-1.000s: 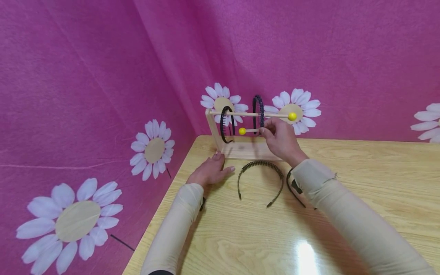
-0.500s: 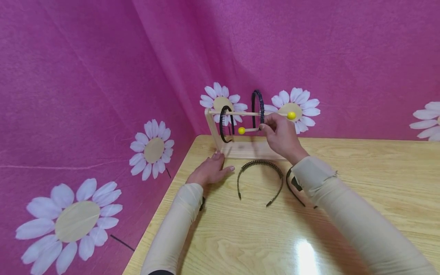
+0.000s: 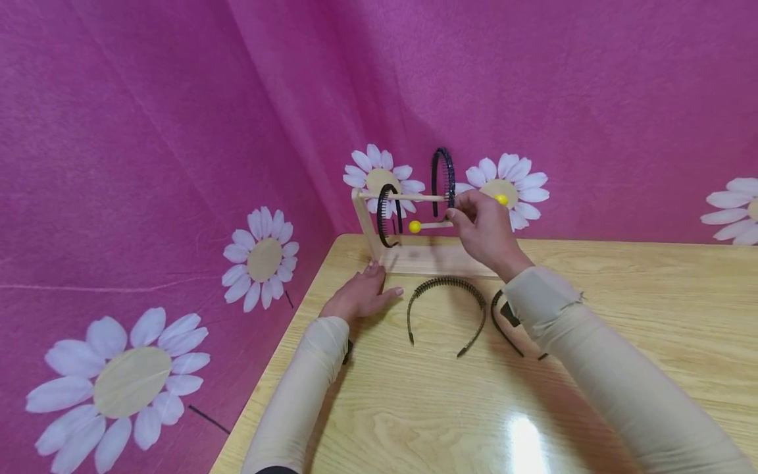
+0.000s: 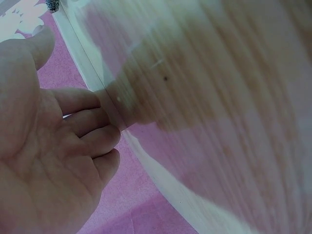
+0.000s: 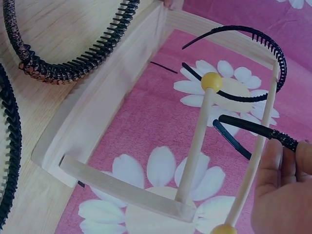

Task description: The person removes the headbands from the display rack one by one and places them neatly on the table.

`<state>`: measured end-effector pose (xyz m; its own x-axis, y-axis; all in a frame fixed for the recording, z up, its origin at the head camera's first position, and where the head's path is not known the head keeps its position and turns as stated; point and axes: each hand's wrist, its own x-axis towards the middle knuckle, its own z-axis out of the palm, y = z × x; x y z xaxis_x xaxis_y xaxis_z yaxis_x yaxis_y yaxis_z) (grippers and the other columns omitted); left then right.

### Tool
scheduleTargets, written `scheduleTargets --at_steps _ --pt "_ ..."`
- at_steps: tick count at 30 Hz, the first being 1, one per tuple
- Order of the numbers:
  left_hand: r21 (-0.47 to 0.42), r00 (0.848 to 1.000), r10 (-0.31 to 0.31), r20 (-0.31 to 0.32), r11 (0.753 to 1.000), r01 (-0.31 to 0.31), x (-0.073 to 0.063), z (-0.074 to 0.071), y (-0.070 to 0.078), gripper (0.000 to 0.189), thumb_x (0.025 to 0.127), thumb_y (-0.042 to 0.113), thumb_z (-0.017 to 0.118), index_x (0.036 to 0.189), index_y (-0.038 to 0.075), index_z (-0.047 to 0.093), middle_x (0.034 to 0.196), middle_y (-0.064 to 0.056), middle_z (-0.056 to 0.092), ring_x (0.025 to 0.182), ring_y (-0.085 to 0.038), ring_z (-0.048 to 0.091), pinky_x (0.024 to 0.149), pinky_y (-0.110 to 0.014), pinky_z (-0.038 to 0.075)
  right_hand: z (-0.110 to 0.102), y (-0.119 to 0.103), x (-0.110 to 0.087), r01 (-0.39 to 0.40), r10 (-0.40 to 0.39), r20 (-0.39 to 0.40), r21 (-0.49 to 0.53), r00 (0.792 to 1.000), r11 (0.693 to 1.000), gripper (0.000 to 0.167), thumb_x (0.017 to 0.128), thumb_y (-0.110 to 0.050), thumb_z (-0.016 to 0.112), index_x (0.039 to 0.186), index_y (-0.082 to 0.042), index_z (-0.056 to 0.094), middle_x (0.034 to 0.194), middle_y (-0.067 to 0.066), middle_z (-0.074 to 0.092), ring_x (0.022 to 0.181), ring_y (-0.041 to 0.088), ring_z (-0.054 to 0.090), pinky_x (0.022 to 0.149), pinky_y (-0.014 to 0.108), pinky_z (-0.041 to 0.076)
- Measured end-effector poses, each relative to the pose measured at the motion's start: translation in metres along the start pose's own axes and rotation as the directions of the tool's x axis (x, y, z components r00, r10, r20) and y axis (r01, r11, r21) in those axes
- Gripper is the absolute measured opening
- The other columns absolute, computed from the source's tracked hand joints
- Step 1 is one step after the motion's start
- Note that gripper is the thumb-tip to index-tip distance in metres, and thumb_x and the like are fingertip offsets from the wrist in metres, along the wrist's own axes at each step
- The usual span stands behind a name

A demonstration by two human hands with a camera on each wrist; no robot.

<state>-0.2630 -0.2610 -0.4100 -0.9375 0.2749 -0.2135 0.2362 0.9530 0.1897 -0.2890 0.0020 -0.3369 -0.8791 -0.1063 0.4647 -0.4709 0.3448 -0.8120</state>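
In the right hand [image 3: 487,230], the grip is clamped on a dark glittering headband [image 3: 452,176]: thumb and fingers pinch it low on its side, near the upper rod [image 3: 417,197] of a wooden rack [image 3: 426,260]. This headband stands upright, its arch above the rod; in the right wrist view, one of its arms passes before the rod and the other behind it. Whether it touches the rod, I cannot tell.

The left hand [image 3: 358,293] lies with fingers extended, the fingertips at the left front corner of the rack's base, the thumb spread away.

Around the same rod, nearer to the left post [image 3: 366,224], hangs a black toothed headband [image 3: 381,214]. A lower rod [image 3: 435,225] ends in a yellow ball [image 3: 415,226]; a second yellow ball [image 3: 501,200] shows past the right hand.

On the bench [image 3: 438,408], before the rack, lies a ridged headband [image 3: 447,281]; to its right is one more headband [image 5: 10,124], partly hidden by the right sleeve [image 3: 545,306] in the head view. Behind hangs pink cloth [image 3: 503,85] with white flowers [image 3: 136,382].
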Motion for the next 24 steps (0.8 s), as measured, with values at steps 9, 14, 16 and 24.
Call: scheduleTargets --at_steps 9,14,16,24 --pt "-0.004 1.000 -0.001 0.000 1.000 0.001 -0.001 -0.001 -0.001 0.079 0.105 0.054 0.041 0.157 -0.004 0.025 0.164 -0.021 0.018 0.152 -0.030 0.011 0.122 -0.042 0.016 -0.002 -0.008 0.001 0.003 -0.002 -0.016 0.037 1.000 0.999 0.011 0.099 -0.008 0.064 0.098 0.003 0.066 0.088 0.016 0.070 0.076 0.018 0.057 0.060 0.021 0.045" --pt "-0.005 1.000 -0.003 -0.002 1.000 0.003 -0.001 -0.002 0.001 0.080 0.105 0.054 0.041 0.157 -0.004 0.024 0.164 -0.021 0.017 0.152 -0.030 0.011 0.122 -0.043 0.016 -0.005 -0.010 0.003 0.015 -0.014 -0.021 0.037 1.000 0.999 0.011 0.099 -0.008 0.064 0.096 0.002 0.067 0.087 0.016 0.070 0.075 0.018 0.056 0.062 0.022 0.044" --pt "-0.002 1.000 -0.002 0.000 1.000 0.002 0.000 -0.002 0.001 0.080 0.105 0.054 0.041 0.157 -0.004 0.024 0.164 -0.021 0.017 0.152 -0.030 0.011 0.122 -0.042 0.016 -0.005 -0.011 0.003 0.020 -0.019 -0.028 0.033 0.999 0.999 0.010 0.099 -0.008 0.065 0.096 0.002 0.067 0.088 0.016 0.070 0.076 0.017 0.056 0.062 0.022 0.043" --pt "0.006 1.000 0.001 0.005 1.000 -0.001 0.002 0.000 0.000 0.080 0.105 0.055 0.041 0.157 -0.004 0.024 0.163 -0.021 0.018 0.152 -0.029 0.011 0.122 -0.042 0.016 -0.010 -0.014 0.004 0.023 -0.020 -0.037 0.067 0.999 0.998 0.011 0.099 -0.007 0.064 0.098 0.003 0.066 0.091 0.017 0.071 0.076 0.017 0.058 0.062 0.019 0.046"
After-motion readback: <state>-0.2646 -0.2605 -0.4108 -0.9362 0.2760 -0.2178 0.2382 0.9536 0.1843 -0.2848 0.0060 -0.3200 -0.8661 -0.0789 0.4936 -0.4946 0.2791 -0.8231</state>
